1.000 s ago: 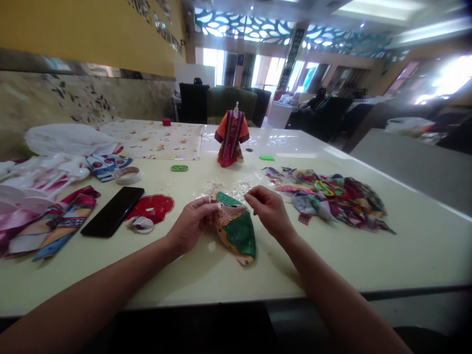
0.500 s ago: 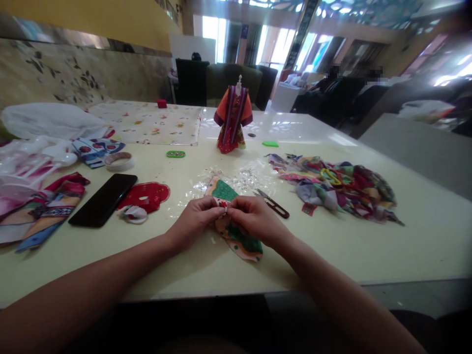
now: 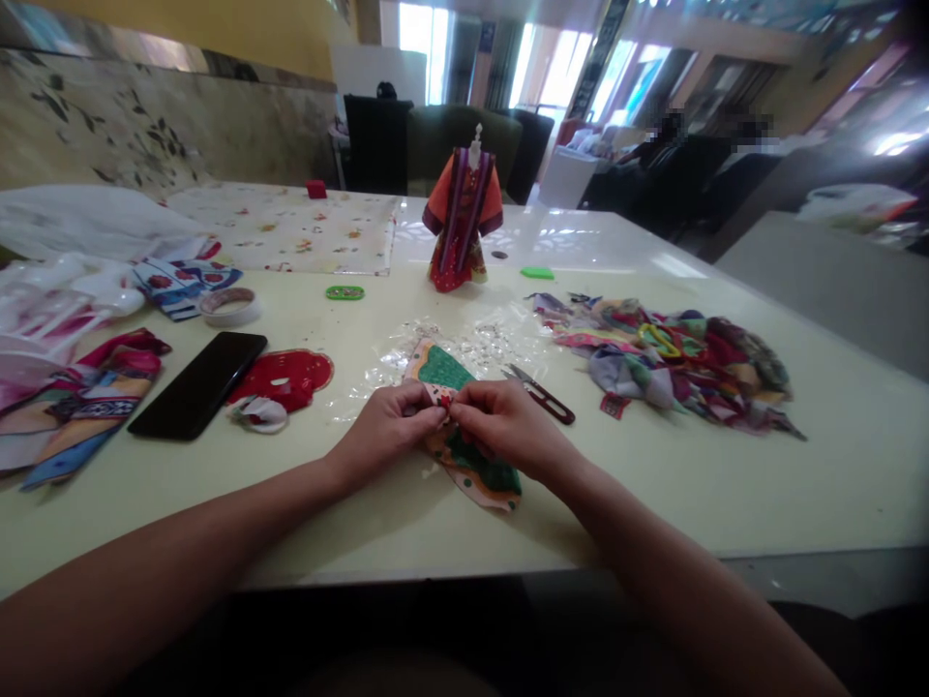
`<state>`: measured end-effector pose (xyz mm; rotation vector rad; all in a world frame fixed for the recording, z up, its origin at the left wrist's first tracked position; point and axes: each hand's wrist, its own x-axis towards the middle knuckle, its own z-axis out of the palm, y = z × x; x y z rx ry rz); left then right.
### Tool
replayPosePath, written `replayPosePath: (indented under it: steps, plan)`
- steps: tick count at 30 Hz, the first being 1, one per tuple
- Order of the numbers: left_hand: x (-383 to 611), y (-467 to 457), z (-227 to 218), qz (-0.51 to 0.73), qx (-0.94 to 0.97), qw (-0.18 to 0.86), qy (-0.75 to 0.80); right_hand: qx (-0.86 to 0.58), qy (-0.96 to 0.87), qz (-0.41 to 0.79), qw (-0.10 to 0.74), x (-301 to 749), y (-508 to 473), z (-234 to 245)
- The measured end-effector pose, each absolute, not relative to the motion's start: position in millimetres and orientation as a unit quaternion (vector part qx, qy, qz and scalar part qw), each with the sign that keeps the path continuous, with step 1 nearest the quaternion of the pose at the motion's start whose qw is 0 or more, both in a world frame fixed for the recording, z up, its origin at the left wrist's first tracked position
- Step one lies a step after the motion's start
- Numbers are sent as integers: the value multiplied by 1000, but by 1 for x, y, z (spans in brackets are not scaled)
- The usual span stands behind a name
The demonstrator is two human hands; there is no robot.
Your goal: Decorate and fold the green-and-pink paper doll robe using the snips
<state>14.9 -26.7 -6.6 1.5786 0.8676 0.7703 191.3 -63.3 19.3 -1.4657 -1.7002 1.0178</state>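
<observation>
A green and peach paper garment piece (image 3: 442,373) lies on the cream table (image 3: 798,484) over a clear plastic wrapper (image 3: 500,344). My left hand (image 3: 388,431) and my right hand (image 3: 500,426) meet above it, fingertips pinched together on a small white and red paper piece (image 3: 441,398). Both hands are closed. Small thread snips (image 3: 541,394) lie just right of my right hand.
A dressed paper doll (image 3: 463,223) stands at the table's middle back. A heap of coloured scraps (image 3: 674,358) lies at the right. A black phone (image 3: 197,384), red cutout (image 3: 286,373), tape roll (image 3: 228,305) and folded patterned papers (image 3: 79,407) lie at the left.
My right hand moved left to meet the left hand, and both now pinch the small piece. The snips it had covered show. The view tilted down a little.
</observation>
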Motion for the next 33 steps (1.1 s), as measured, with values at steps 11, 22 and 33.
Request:
replayPosePath:
  steps: [11, 22, 33]
  plan:
    - [16, -25, -9, 322, 652, 577, 371, -549, -648, 419, 321, 193, -63, 20]
    - [15, -25, -12, 317, 650, 579, 377, -544, -653, 424, 315, 194, -62, 18]
    - [16, -25, -12, 324, 624, 611, 364, -533, -682, 399, 304, 194, -62, 21]
